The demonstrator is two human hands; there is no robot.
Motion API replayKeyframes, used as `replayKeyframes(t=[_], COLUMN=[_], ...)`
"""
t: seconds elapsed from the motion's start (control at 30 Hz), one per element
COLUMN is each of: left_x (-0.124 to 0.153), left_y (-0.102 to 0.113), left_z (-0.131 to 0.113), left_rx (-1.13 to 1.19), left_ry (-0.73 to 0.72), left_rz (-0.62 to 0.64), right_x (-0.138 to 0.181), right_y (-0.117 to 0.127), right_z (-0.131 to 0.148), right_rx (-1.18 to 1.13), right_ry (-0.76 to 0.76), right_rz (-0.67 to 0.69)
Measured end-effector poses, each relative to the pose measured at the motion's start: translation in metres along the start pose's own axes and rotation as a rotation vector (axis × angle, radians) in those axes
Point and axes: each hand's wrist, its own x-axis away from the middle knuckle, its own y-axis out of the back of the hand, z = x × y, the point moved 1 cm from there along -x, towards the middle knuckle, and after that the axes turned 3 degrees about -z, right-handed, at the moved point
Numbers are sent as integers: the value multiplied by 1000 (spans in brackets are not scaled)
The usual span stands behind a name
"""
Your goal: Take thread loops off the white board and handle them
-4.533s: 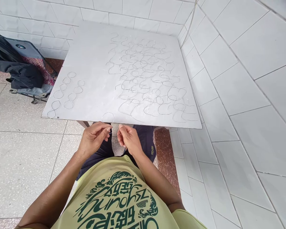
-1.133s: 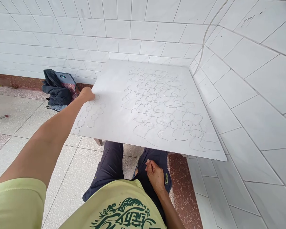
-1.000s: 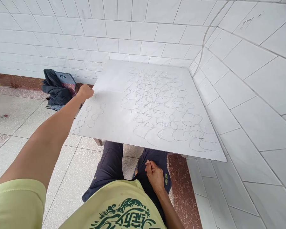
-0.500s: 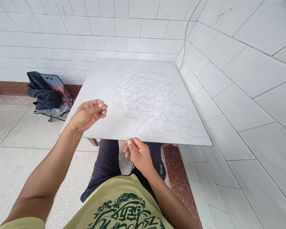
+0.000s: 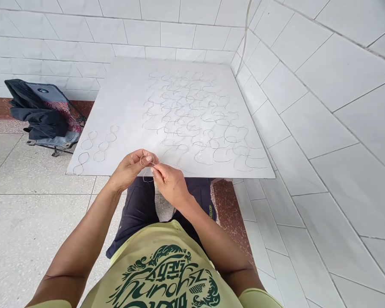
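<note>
My left hand (image 5: pixel 130 170) and my right hand (image 5: pixel 170 183) meet above the near edge of a white board (image 5: pixel 115 94). A thin wire loop (image 5: pixel 146 161) is pinched in my left fingertips, and its tail hangs below. My right fingertips pinch the same wire close to the loop. Many curly wire pieces (image 5: pixel 192 115) lie tangled across the board's middle. Two rows of linked figure-eight wire shapes (image 5: pixel 96 147) lie near its left edge, a short way from my left hand.
A folding chair (image 5: pixel 43 115) with a dark jacket and patterned cloth stands on the speckled tile floor (image 5: pixel 28 171) at left. White tiled walls (image 5: pixel 324 98) rise behind and right of the board. My dark shorts show below it.
My left hand has come back from the figure-eight shapes at the board's left with the wire loop. My right hand has risen from my lap, and both hands now meet on the wire.
</note>
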Motion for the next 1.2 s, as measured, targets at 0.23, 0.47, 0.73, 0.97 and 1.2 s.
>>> replayKeyframes(t=[0.23,0.47,0.73,0.97,1.2], left_x=[26,37,48,53,62], left_y=[13,-6,-21,-16,-9], left_z=[3,18,27,13,3], left_rx=[-84,-18,-32,-176,-338], left_ry=[188,162,51,16,-51], left_rz=[-35,-51,-162,-220,-181], right_x=[6,12,12,11,7], right_y=[1,-12,-25,-21,-2], right_z=[-20,-27,-22,-21,-15], right_rx=[213,200,-375,-464,-275], right_ry=[19,-92,-524,-529,-380], right_rz=[4,-4,-184,-105,7])
